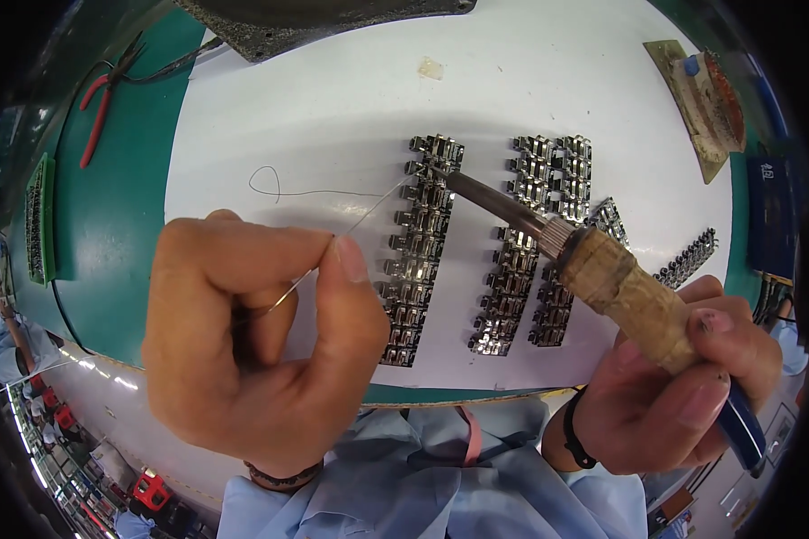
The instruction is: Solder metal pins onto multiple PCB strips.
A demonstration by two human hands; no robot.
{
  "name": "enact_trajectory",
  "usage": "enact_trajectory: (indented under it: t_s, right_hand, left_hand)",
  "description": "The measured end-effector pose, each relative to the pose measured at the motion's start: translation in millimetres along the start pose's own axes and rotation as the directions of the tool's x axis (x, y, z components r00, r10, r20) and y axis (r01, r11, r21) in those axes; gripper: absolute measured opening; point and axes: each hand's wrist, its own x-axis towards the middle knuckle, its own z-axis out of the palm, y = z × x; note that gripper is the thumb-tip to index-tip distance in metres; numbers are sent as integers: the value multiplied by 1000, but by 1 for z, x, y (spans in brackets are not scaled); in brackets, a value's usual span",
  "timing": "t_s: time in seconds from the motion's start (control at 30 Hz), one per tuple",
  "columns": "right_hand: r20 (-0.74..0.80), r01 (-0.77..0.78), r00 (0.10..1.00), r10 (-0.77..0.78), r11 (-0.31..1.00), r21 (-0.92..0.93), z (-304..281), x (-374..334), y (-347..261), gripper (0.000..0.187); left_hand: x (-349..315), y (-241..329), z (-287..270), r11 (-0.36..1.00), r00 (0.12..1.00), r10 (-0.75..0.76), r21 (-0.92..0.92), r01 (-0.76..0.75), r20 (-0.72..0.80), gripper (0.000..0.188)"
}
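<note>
Two hands work over a white board (333,108) that lies on a green table (117,234). The left hand (252,332) is curled, its thumb and forefinger pinching a thin wire (368,208) that runs up and to the right, its far end at the top of the nearest row of small shiny metal parts (418,251). The right hand (683,386) is clenched around the cork-wrapped handle of a soldering iron (593,265), whose dark shaft slants up and to the left, the tip meeting the wire's end at that same top part. More rows of metal parts (535,242) lie to the right, under the iron's shaft. A loose loop of wire (270,184) rests on the board beyond the left hand. Red-handled pliers (103,99) lie on the green table at far left, well apart from the hands.
</note>
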Motion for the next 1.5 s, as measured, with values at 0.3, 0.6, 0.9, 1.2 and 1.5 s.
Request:
enact_trajectory:
  t_s: [0.3,0.6,0.9,1.2,1.5]
  right_hand:
    - [-29,-2,1000,2,1000,12,2,-1,5,29]
    - [-35,4,999,-3,1000,18,1,-3,7,29]
    - [-20,10,1000,-9,1000,22,0,-3,5,28]
    - [-9,18,1000,-17,999,27,-1,-2,4,28]
    - [67,-77,995,77,997,-1,-7,4,2,27]
  left_hand:
    - [-1,0,2,1000,1000,8,-6,-8,-12,15]
    - [0,5,4,999,1000,-29,38,29,-7,15]
    - [0,-1,0,997,996,51,58,-47,-69,14]
    - [0,-1,-1,997,997,70,14,-70,-23,14]
    - [0,1,2,1000,999,29,-1,-29,27,15]
